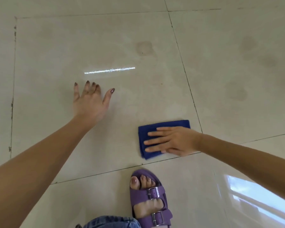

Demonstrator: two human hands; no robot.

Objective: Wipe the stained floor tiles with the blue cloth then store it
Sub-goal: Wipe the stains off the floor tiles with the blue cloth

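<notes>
A folded blue cloth (pixel 155 129) lies flat on a beige floor tile (pixel 56 46) near the tile's lower right corner. My right hand (pixel 173 141) lies palm down on the cloth with its fingers stretched out to the left, pressing it to the floor. My left hand (pixel 90 101) rests flat on the same tile further left, fingers spread, holding nothing. A round brownish stain (pixel 144 48) marks the tile above the cloth. Fainter stains (pixel 237 92) show on the neighbouring tile to the right.
My foot in a purple sandal (pixel 148 198) stands on the tile just below the cloth. A denim-clad knee (pixel 112 222) shows at the bottom edge. Dark grout lines (pixel 186 76) separate the large glossy tiles. A window reflection (pixel 253 198) shines at lower right.
</notes>
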